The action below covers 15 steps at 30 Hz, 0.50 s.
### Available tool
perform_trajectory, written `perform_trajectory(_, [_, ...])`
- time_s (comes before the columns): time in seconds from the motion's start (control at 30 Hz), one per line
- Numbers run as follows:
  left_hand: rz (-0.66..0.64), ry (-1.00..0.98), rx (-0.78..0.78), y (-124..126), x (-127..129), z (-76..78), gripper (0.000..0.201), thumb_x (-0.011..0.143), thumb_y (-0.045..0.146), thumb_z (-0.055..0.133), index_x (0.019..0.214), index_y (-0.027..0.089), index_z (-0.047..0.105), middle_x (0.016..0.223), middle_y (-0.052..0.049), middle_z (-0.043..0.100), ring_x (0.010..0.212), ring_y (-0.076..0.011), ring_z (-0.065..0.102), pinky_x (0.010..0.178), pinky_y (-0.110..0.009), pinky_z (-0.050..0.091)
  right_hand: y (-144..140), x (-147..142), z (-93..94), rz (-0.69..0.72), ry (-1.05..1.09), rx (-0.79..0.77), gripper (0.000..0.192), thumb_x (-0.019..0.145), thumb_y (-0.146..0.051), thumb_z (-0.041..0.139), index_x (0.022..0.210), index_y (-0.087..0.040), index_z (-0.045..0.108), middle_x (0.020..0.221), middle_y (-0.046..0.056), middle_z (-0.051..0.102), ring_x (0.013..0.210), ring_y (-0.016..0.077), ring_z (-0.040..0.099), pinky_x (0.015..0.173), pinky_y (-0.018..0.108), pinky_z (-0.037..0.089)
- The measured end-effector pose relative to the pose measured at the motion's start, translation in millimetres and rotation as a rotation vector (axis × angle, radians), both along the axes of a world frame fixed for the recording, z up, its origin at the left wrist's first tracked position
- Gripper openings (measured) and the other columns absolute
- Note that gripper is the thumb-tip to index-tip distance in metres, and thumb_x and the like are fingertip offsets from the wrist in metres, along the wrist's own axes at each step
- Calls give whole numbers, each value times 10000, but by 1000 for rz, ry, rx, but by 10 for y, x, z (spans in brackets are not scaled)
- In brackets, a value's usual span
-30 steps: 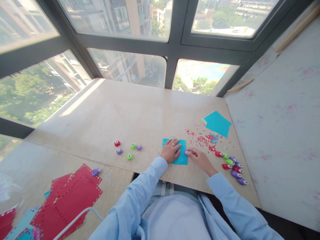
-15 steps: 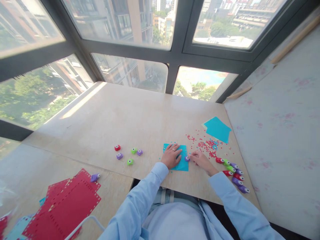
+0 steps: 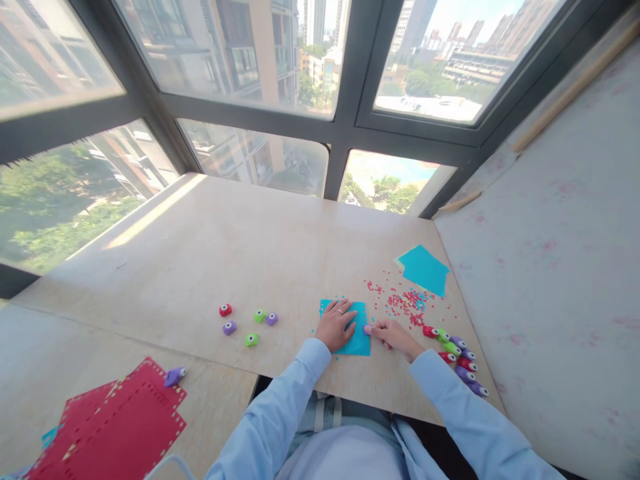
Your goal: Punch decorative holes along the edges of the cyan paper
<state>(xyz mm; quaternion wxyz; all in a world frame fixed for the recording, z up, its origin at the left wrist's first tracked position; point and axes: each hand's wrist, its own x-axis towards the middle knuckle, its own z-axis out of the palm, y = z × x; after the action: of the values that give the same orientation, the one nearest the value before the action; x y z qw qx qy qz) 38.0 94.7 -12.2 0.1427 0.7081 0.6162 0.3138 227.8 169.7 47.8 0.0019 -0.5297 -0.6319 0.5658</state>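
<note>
Hands: left hand [image 3: 339,325] lies flat, fingers spread, on a blue sheet [image 3: 356,333] at lower centre of the frame; right hand [image 3: 393,333] has its grip closed on a small purple punch [image 3: 369,329] at the sheet's right edge.
Sheet: flat on the desk [image 3: 260,253], just right of centre, partly covered by the left hand.
Confetti: red and blue bits [image 3: 405,300] scattered to the upper right of the sheet.
Punch row: red, green and purple punches [image 3: 457,360] lined up near the right hand, toward the desk's right edge.
Loose punches: five more [image 3: 247,321] left of the sheet, well apart from it.
Blue stack: more blue paper [image 3: 424,269] beyond the confetti, right of centre.
Lower left: red perforated sheets [image 3: 115,433] on a second surface, a purple punch [image 3: 174,377] at their upper edge.
Background: windows [image 3: 250,60] across the top of the frame.
</note>
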Motion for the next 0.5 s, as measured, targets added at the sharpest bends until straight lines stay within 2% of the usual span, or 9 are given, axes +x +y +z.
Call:
perform_trajectory(0.2, [-4, -16, 3, -6, -5, -1, 299, 893, 275, 585, 1174, 220, 670, 1408, -90, 564, 1358, -251, 460, 1164, -483, 313, 40, -17, 20, 56, -56, -96, 538, 683, -678, 684, 619, -181, 487, 545, -1, 510, 461, 83, 406, 426, 217, 251])
perform_trajectory(0.37, [-8, -12, -5, -1, -7, 3, 299, 895, 272, 581, 1176, 222, 670, 1408, -91, 564, 1356, -257, 463, 1161, -491, 317, 51, -59, 32, 86, -142, -82, 486, 770, -611, 651, 636, -179, 471, 588, 13, 554, 476, 82, 438, 424, 198, 273])
perform_trajectory(0.5, [-14, -13, -13, 2, -4, 12, 304, 892, 275, 590, 1179, 213, 670, 1407, -101, 564, 1356, -258, 463, 1165, -493, 315, 103, -125, 76, 176, -303, -54, 479, 811, -585, 625, 607, -180, 470, 568, 19, 547, 462, 94, 432, 419, 205, 282])
